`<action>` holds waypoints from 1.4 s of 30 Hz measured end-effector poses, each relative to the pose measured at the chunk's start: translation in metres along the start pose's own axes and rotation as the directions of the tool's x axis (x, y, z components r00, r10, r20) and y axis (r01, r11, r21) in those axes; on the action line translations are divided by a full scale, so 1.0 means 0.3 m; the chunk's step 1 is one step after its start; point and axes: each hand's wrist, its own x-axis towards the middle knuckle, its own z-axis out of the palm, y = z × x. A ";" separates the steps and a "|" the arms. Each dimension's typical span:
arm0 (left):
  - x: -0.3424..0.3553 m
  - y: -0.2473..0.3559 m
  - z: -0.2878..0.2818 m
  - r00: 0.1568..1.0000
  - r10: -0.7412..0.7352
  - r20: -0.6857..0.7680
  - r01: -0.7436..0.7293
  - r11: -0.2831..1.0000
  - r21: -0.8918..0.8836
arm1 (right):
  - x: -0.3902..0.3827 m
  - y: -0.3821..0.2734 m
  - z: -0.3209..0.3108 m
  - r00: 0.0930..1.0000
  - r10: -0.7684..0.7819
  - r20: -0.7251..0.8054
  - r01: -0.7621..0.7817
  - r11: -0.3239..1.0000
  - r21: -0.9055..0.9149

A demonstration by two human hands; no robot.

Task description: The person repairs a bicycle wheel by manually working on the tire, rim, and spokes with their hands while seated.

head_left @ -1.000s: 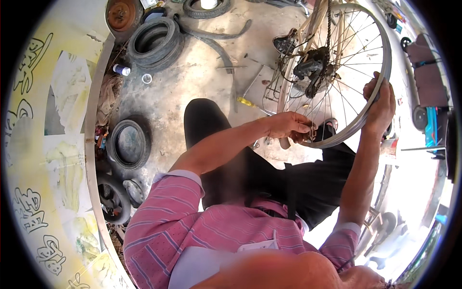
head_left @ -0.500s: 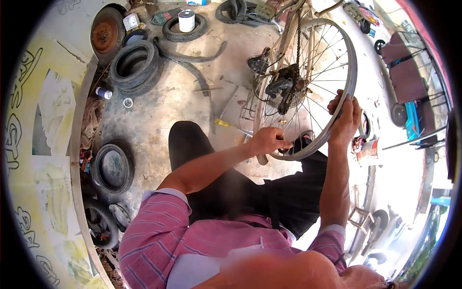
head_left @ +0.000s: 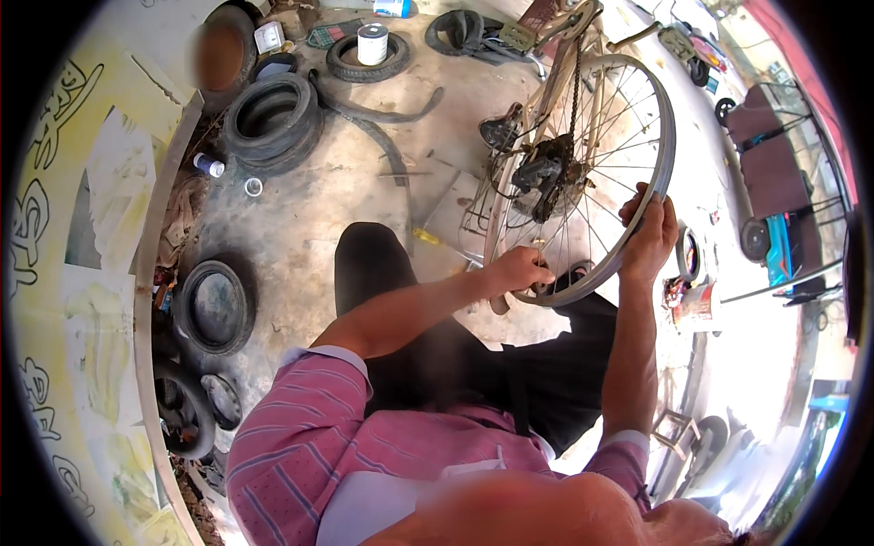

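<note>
In front of me stands a bicycle, its rear wheel (head_left: 669, 136) showing a bare grey rim and thin spokes. My right hand (head_left: 649, 235) is closed round the rim on its right side, fingers wrapped over the inner edge. My left hand (head_left: 521, 270) is closed at the lower left of the rim, its fingertips curled beside the spokes; whatever they pinch is hidden. Left of the hub are the dark rear derailleur (head_left: 535, 173) and sprockets, with the chain (head_left: 577, 91) running up from them. A screwdriver with a yellow handle (head_left: 426, 236) lies on the floor near my left hand.
Stacked tyres (head_left: 273, 118) stand to the left, and another tyre (head_left: 217, 307) lies below them. A white can (head_left: 372, 45) sits inside a tyre (head_left: 341, 68) at the back. On the right are a brown seat (head_left: 774, 155) and a small wooden stool (head_left: 674, 428).
The view has shifted slightly, so the floor things sit a little further right. My left hand has moved slightly right along the rim, its fingers more curled. The right hand keeps its hold.
</note>
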 end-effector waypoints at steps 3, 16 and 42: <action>-0.001 -0.007 -0.043 0.942 -0.200 0.271 0.294 0.880 -0.372 | 0.016 0.015 0.002 1.000 0.009 -0.009 -0.009 1.000 0.020; -0.005 -0.107 -0.138 0.749 0.555 0.363 -0.603 0.797 0.026 | 0.000 0.006 0.051 0.998 0.045 0.053 -0.044 0.999 -0.011; -0.059 -0.041 -0.081 0.971 -0.194 0.139 0.212 0.969 -0.128 | -0.029 0.004 0.047 1.000 0.024 0.011 -0.023 0.998 -0.054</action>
